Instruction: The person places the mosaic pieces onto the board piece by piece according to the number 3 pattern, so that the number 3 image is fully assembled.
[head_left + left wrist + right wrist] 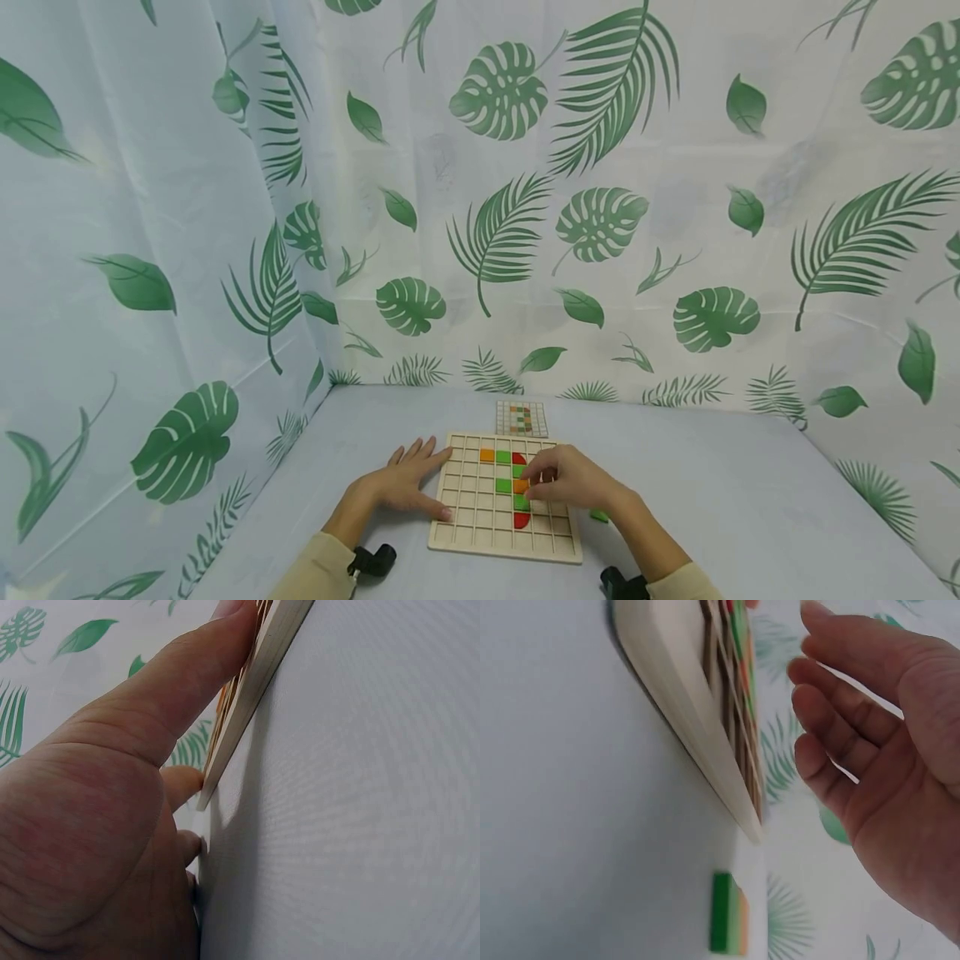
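A light wooden grid board (468,537) lies on the table, with square and rounded tiles in its cells. My left hand (405,482) is spread at the board's left side, its thumb resting on the rim. Over the right part of the board is my right hand (573,477), fingers bent and fingertips close beside an orange tile (519,486). No tile shows between the fingers of that hand (885,742) in the right wrist view. Green tiles, another orange tile (487,456) and red rounded tiles, one of them (521,521) lowest, sit in the grid.
Behind the board is a small pattern card (521,419) with a coloured grid. A loose green tile (598,516) lies on the white table (712,500), right of the board under my right forearm. Leaf-printed cloth (600,250) hangs behind and at the left.
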